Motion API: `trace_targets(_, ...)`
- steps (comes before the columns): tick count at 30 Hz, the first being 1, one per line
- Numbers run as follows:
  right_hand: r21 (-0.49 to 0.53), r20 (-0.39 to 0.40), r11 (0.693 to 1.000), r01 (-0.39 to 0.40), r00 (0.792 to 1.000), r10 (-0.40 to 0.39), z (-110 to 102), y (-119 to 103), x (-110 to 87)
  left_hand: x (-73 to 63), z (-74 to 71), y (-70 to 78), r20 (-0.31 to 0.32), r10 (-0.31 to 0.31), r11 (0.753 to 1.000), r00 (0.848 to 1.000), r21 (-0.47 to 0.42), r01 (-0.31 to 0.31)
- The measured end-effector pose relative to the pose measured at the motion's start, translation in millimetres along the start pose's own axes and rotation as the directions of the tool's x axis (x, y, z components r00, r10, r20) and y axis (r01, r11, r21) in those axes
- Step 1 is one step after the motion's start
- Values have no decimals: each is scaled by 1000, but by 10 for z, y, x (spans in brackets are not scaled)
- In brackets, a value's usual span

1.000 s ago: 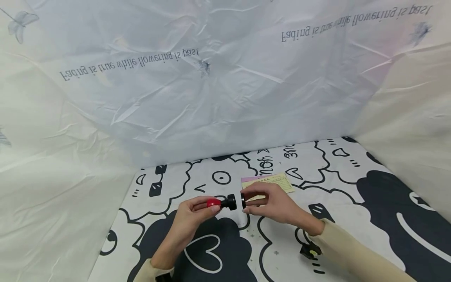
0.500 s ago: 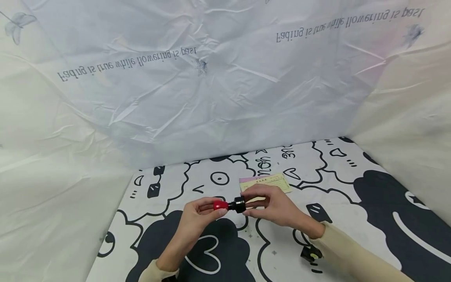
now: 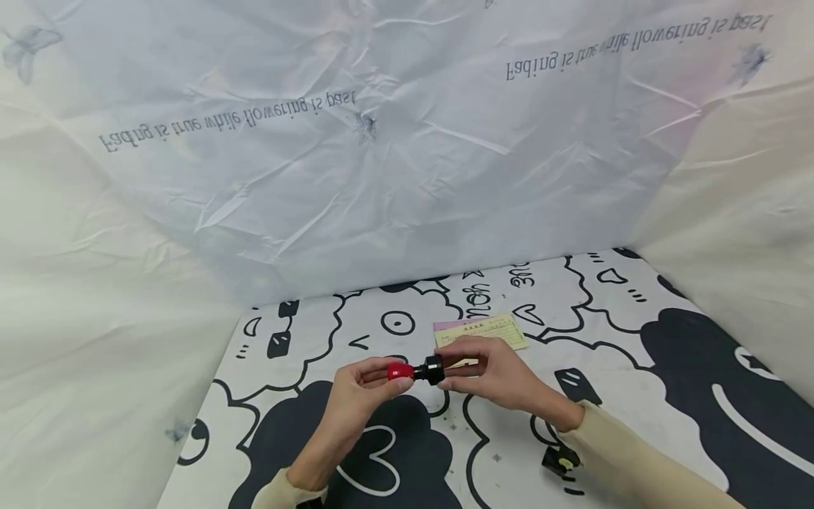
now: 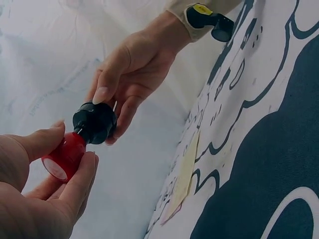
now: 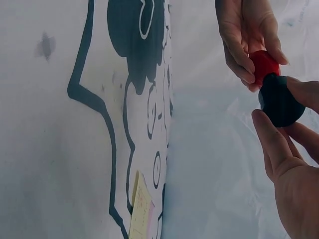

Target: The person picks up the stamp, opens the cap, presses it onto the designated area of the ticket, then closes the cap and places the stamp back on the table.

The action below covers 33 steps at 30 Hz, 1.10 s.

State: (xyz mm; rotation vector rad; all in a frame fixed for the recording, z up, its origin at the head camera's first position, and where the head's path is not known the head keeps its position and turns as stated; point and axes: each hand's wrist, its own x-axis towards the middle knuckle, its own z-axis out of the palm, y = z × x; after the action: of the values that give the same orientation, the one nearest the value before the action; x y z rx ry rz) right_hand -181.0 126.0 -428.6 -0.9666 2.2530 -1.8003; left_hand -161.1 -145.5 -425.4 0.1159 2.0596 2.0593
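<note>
In the head view a stamp with a glossy red handle [image 3: 400, 371] and a round black head [image 3: 434, 369] lies level in the air above the cloth. My left hand [image 3: 352, 396] pinches the red handle between thumb and fingers. On the other side, my right hand [image 3: 492, 373] grips the black cap at the stamp's end with its fingertips. The left wrist view shows the cap [image 4: 94, 119] fitted against the head, with no gap visible. From the right wrist, the black part [image 5: 281, 102] hides the stamp's face.
Yellow and pink paper slips [image 3: 486, 331] lie on the cloth just behind my right hand. A black-and-white cartoon cloth [image 3: 521, 438] covers the surface. Pale wrinkled sheeting [image 3: 407, 177] rises at the back and both sides.
The stamp in my left hand moved right to meet the black cap in my right hand. The gap between them closed, and both hands have barely moved since half a second ago.
</note>
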Motion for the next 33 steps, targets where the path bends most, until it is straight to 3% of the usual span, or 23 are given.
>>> trace_targets(11, 57, 7, 997, -47, 999, 47, 14, 56, -13, -11, 2, 35, 0, 7, 998, 1000, 65, -7)
trace_targets(22, 55, 43, 990, -133, 991, 130, 32, 92, -14, 49, -55, 39, 5, 75, 979, 997, 187, -74)
trace_targets(27, -23, 70, 985, -172, 982, 174, 20, 109, -26, 107, -182, 38, -50, 162, 950, 985, 276, -142)
trace_targets(33, -52, 97, 990, -132, 986, 136, -6, 152, -52, 194, -455, 52, -112, 221, 917, 969, 361, -168)
